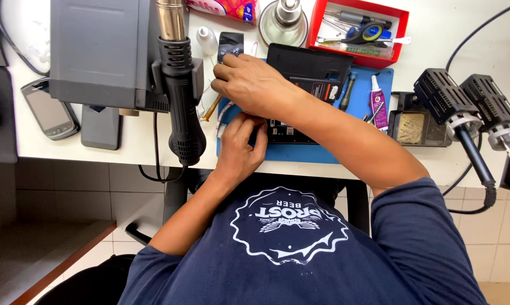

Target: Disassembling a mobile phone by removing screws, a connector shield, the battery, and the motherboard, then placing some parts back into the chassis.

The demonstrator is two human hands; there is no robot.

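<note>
Head view: we work at a blue mat point(317, 153) near the front edge of the white table point(136, 151). Our left hand point(238, 148) curls over the mat's front left corner, fingers bent and pinched against the left end of a dark circuit board point(286, 133) lying flat on the mat. Our right hand point(254, 85) crosses above it near the mat's back left corner, fingers bent downward; we cannot tell what they grip. The board lies between both hands, partly hidden under the right forearm. A hot-air gun point(181, 90) hangs just left of the mat; a red tray point(403, 34) sits at the back edge.
</note>
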